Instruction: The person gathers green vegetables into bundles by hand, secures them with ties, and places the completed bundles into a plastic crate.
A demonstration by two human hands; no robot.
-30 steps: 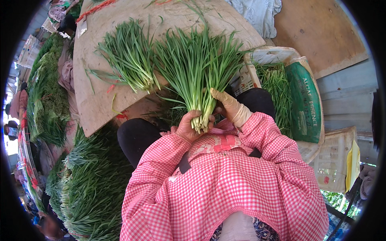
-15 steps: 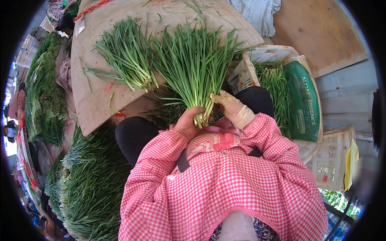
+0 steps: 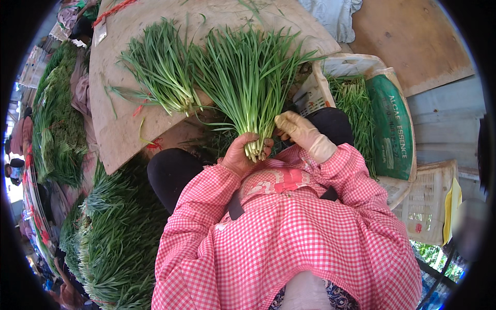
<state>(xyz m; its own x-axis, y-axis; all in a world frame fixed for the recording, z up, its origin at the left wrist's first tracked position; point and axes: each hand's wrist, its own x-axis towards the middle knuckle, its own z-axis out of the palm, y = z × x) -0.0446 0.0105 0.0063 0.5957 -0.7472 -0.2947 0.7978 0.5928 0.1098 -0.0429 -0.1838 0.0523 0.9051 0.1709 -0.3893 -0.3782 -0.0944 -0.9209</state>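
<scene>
Looks like an open-air market stall or produce sorting spot, in bright daylight. Heaps of cut green chives point(image 3: 111, 243) piled at the left and along the edge point(image 3: 57, 119), a worn cardboard sheet point(image 3: 121, 129) serving as work surface, a sack point(image 3: 385, 124) stuffed with more greens, a white plastic crate point(image 3: 429, 201), weathered wooden boards point(image 3: 413, 36) behind.

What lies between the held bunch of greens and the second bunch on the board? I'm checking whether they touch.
In the head view, the held bunch and second bunch overlap at their leaves; lower down, bare board separates their stems.
</scene>
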